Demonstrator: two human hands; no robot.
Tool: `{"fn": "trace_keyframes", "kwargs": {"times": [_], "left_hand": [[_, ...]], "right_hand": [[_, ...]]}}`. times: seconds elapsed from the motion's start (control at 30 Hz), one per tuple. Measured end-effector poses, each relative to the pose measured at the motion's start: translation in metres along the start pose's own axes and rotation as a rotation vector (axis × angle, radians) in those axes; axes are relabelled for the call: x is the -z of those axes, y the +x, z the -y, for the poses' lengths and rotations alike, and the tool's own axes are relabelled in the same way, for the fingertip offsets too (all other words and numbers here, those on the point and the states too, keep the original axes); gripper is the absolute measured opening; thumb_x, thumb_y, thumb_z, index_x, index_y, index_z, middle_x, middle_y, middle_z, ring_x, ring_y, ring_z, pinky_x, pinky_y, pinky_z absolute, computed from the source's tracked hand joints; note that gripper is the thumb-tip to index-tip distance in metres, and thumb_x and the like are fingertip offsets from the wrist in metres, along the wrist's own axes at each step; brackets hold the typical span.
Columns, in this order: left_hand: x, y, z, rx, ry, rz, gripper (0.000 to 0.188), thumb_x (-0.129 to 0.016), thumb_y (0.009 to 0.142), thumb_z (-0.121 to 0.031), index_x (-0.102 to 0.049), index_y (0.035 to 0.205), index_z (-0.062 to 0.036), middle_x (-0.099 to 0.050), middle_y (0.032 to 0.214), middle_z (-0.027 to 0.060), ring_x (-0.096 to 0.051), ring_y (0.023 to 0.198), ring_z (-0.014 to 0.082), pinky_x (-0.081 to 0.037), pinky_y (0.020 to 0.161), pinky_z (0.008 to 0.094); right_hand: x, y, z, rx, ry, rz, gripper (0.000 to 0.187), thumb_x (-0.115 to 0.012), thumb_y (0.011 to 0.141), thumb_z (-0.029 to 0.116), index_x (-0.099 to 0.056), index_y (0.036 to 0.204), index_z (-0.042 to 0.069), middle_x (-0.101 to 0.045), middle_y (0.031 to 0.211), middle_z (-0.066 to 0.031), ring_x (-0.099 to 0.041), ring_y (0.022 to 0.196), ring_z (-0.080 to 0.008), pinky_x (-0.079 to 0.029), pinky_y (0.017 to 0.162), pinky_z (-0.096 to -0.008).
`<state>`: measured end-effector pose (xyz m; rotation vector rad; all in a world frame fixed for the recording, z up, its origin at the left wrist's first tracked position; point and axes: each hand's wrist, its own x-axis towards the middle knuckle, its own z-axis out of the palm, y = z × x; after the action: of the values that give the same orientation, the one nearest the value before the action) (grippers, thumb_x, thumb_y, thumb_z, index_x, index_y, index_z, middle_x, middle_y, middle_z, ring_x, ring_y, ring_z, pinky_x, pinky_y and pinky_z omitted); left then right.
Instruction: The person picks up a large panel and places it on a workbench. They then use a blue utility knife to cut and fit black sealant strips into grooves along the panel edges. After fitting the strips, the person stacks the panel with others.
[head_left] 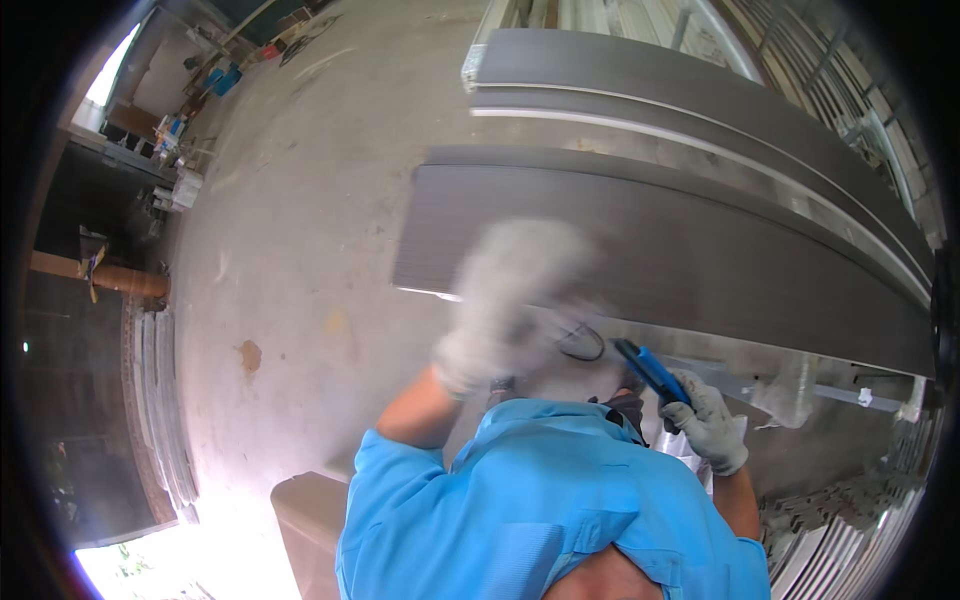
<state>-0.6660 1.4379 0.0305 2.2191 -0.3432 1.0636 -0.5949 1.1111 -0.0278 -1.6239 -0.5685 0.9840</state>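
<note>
A long dark grey panel (pixel 700 250) with a pale lower edge lies across in front of me. My left hand (pixel 520 270), in a whitish knit glove, is over the panel's near left part and smeared by motion; its fingers cannot be made out. To the right, just off the panel's near edge, my gloved right hand (pixel 707 420) is closed around a slim blue-and-black hand tool (pixel 652 371). The tool points up and to the left; its exact kind is unclear. Between my hands hangs a thin dark loop (pixel 585 352), partly blurred.
Beyond the panel, another grey panel (pixel 620 65) rests on a rack. Metal profiles (pixel 850 545) are stacked at the lower right, and pale lengths (pixel 160 400) lean at the left. A brown box-like object (pixel 305 525) stands near my left side on the concrete floor (pixel 290 250).
</note>
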Motion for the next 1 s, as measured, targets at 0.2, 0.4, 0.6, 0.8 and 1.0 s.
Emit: {"fn": "trace_keyframes", "kwargs": {"times": [0.2,0.4,0.6,0.8,1.0], "left_hand": [[0.144,-0.12,0.189,0.835,-0.185,-0.489,0.04,-0.059,0.1,-0.013,-0.058,0.135,0.005,-0.067,0.119,0.0129,-0.064,0.103,0.0199,-0.05,0.096,0.0348],[0.065,-0.162,0.291,0.945,-0.4,0.189,0.078,-0.071,0.095,-0.014,-0.029,0.161,-0.0053,-0.038,0.16,0.0177,-0.046,0.138,0.0272,-0.038,0.114,0.0363],[0.046,-0.186,0.292,0.908,-0.787,0.192,0.042,-0.054,0.107,-0.036,-0.061,0.123,0.0024,-0.068,0.115,0.0099,-0.062,0.11,0.0211,-0.049,0.095,0.0338],[0.078,-0.218,0.263,0.995,-0.807,0.181,0.039,-0.051,0.108,-0.037,-0.064,0.106,-0.0008,-0.064,0.092,0.0045,-0.06,0.074,0.0135,-0.05,0.072,0.0287],[0.093,-0.196,0.224,1.054,-0.725,0.13,0.036,-0.052,0.108,-0.035,-0.065,0.101,-0.0024,-0.055,0.08,-0.0014,-0.048,0.061,0.0072,-0.042,0.056,0.0241]], "right_hand": [[-0.138,0.076,-0.048,-0.132,-0.133,0.118,0.033,-0.063,0.097,0.024,-0.06,0.121,0.001,-0.064,0.079,-0.0081,-0.063,0.068,-0.0158,-0.048,0.056,-0.0337],[-0.199,0.16,-0.095,-0.282,-0.286,-0.196,0.045,-0.061,0.099,0.035,-0.058,0.129,0.001,-0.07,0.089,-0.0158,-0.072,0.082,-0.0255,-0.054,0.071,-0.0415],[-0.212,0.231,-0.091,0.181,-0.856,-0.426,0.051,-0.06,0.1,0.041,-0.056,0.134,0.002,-0.07,0.109,-0.0242,-0.068,0.099,-0.044,-0.05,0.087,-0.0514],[-0.214,0.301,-0.144,0.432,-1.434,-0.481,0.042,-0.058,0.099,0.03,-0.06,0.132,0.004,-0.064,0.129,-0.0237,-0.063,0.116,-0.0405,-0.049,0.096,-0.0518],[-0.192,0.328,-0.179,0.487,-1.389,-0.402,0.049,-0.06,0.097,0.026,-0.052,0.142,0.007,-0.059,0.138,-0.0217,-0.059,0.124,-0.0394,-0.046,0.103,-0.0495]]}}
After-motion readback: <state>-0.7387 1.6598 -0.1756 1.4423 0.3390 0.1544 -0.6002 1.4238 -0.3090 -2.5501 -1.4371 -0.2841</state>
